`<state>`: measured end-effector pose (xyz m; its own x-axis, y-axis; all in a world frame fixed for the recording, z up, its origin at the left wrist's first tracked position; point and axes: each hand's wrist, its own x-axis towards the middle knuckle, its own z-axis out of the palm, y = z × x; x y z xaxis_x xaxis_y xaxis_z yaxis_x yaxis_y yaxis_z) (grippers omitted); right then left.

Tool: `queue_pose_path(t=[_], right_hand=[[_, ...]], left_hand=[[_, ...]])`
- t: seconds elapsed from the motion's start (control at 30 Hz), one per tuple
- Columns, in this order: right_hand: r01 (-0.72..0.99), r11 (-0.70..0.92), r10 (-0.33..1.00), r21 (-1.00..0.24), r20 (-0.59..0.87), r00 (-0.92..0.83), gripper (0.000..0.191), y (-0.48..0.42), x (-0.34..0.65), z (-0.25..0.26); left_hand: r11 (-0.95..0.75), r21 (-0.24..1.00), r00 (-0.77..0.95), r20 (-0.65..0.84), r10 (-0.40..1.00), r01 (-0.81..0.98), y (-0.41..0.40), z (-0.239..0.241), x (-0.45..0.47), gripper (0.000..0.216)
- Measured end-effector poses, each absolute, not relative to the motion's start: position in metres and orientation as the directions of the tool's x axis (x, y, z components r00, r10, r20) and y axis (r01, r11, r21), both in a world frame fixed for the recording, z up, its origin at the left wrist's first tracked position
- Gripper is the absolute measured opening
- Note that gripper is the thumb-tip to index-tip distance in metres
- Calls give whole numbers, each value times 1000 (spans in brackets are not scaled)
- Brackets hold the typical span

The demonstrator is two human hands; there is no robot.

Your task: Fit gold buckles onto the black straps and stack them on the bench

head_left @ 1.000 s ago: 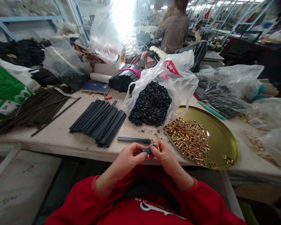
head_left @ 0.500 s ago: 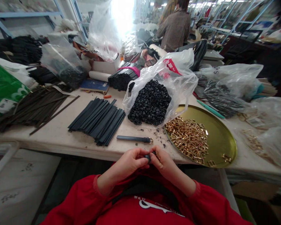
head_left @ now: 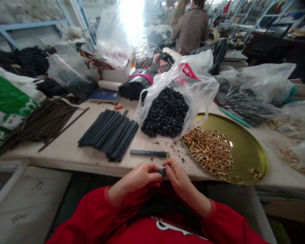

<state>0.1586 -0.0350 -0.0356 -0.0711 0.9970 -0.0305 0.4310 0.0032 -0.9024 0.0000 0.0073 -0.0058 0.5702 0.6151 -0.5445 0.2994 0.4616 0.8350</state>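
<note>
In front of my body, at the table's near edge, my left hand (head_left: 144, 175) is closed on a dark strap (head_left: 162, 172). Only a short piece of it shows between the fingers; the rest is hidden. My right hand (head_left: 178, 177) pinches at the strap's end, with a gold buckle (head_left: 173, 168) showing by its fingers. Just beyond lies a strap with a buckle and loop fitted (head_left: 148, 153). A stack of dark strips (head_left: 108, 135) is to its left. Behind it, a clear plastic bag (head_left: 203, 84) spills many small black loops (head_left: 166, 113).
To the right stands a round gold tray (head_left: 251, 142) bearing a heap of gold buckles (head_left: 209, 152). Brown strips (head_left: 51, 118) and a green bag (head_left: 7, 98) are at left. Further back are a blue notebook (head_left: 104, 95) and a teal pen (head_left: 235, 117). A person (head_left: 190, 28) sits behind.
My hands have drawn slightly apart, and more of the dark strap shows between them. The whole view has shifted a little; the things on the table lie as before.
</note>
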Motion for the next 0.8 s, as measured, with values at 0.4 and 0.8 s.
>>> queue_pose_path(t=[0.4, 0.8], right_hand=[[434, 145, 989, -889, 128, -69, 30, -28, 155, -48], [825, 345, 917, -448, 349, -193, 18, 28, 154, -50]], left_hand=[[-205, 717, 612, -369, 699, 666, 21, 8, -1, 30], [-163, 250, 185, -64, 981, 954, 85, 25, -46, 25]])
